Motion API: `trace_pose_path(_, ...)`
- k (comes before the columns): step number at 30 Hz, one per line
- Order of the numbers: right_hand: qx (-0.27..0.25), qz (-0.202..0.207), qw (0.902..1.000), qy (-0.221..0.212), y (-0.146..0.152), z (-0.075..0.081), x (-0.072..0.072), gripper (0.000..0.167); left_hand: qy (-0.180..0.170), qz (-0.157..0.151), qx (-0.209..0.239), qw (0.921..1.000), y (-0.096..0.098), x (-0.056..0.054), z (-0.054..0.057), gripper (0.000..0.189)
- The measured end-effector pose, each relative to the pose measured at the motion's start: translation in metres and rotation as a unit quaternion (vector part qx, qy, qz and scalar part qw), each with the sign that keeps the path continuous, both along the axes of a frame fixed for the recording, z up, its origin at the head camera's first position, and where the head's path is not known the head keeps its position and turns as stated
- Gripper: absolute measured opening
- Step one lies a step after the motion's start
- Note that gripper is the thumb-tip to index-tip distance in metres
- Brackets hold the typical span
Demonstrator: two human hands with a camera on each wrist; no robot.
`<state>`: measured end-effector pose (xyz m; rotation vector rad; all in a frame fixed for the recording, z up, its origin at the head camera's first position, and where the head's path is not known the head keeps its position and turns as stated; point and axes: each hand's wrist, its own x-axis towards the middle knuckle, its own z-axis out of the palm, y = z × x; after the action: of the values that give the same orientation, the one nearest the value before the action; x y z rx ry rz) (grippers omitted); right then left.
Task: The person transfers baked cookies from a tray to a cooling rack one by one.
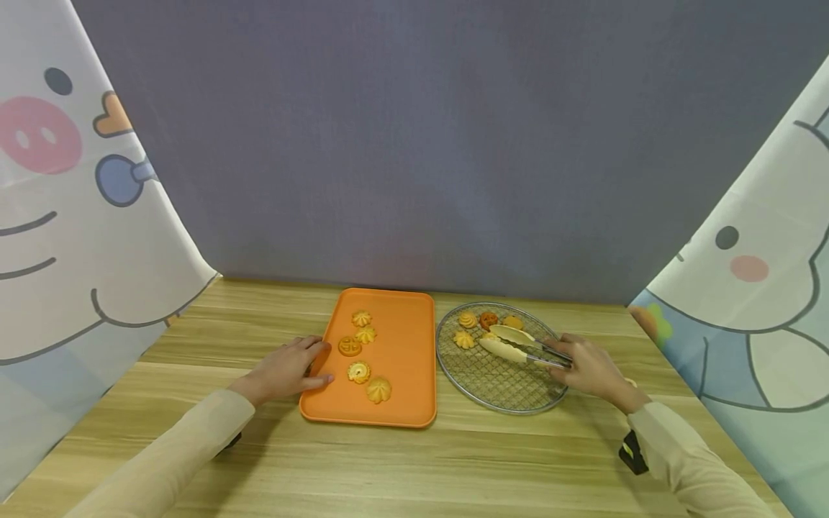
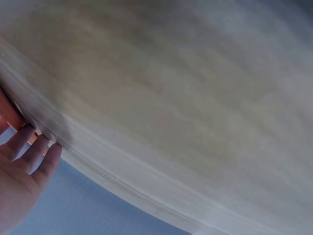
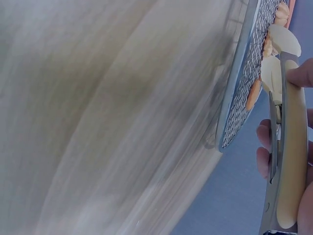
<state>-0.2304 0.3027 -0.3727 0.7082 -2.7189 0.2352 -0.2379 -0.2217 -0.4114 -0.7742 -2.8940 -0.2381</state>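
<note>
In the head view my left hand (image 1: 290,368) rests at the left edge of an orange tray (image 1: 404,360), its thumb over the rim. In the left wrist view the fingers (image 2: 34,152) look relaxed against the tray's edge. Several cookies of different shapes lie on the tray, among them a shell-like cookie (image 1: 378,390) and a round cookie (image 1: 350,347). My right hand (image 1: 586,365) grips tongs (image 3: 291,142) with pale tips and beige handles. The tongs' tips are over a round wire rack (image 1: 512,392), at a cookie they partly hide. Other cookies, including a swirled cookie (image 1: 464,339), lie there.
Tray and rack stand side by side on a wood-grain table (image 1: 492,460). A grey panel (image 1: 414,144) rises behind the table. Cartoon-printed cloths (image 1: 78,266) hang at both sides. A small dark object (image 1: 632,453) shows beneath the right sleeve.
</note>
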Motion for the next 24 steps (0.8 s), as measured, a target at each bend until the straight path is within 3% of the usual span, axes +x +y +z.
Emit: trace_pose_path(24,-0.01,0.0,0.9997,-0.024,-0.012,0.01,0.003,0.047,0.002,-0.004,0.001,1.0,0.001,0.0,0.001,0.067)
